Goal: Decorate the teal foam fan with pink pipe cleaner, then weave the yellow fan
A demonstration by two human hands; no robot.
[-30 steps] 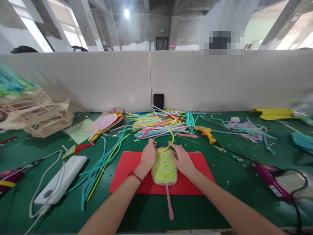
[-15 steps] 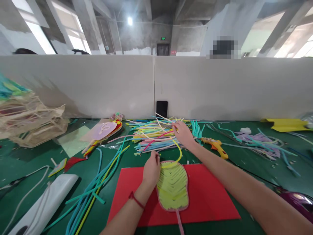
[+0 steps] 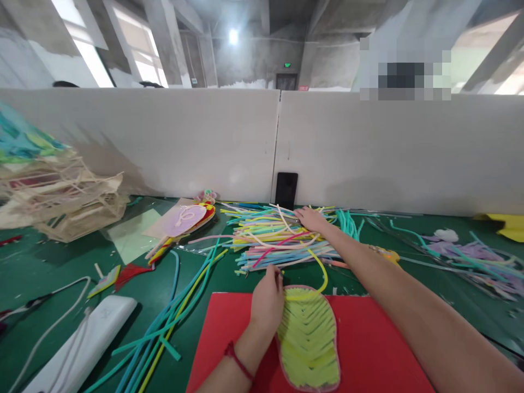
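Observation:
My left hand (image 3: 268,300) is closed in a pinch at the upper left edge of a leaf-shaped piece (image 3: 309,338); a tiny tip shows at the fingers, too small to name. The piece is covered in yellow-green strips with a pink edging, and it lies on a red sheet (image 3: 379,344). A loose yellow strip (image 3: 324,273) curves up from its top. Farther back, my right hand (image 3: 313,219) rests with fingers stretched over the far side of a pile of coloured strips (image 3: 262,240), touching them.
A black phone (image 3: 286,188) leans against the white partition (image 3: 184,142). Right of the pile, a yellow glue gun (image 3: 387,254) is partly hidden by my forearm. Left are blue, green and yellow strips (image 3: 167,322), a white power strip (image 3: 85,344), a decorated fan (image 3: 186,221) and a stick frame (image 3: 77,202).
The view has shifted, so the table things sit lower and farther right. My right hand's fingers now reach flatter over the pile. My left hand stays by the leaf-shaped piece.

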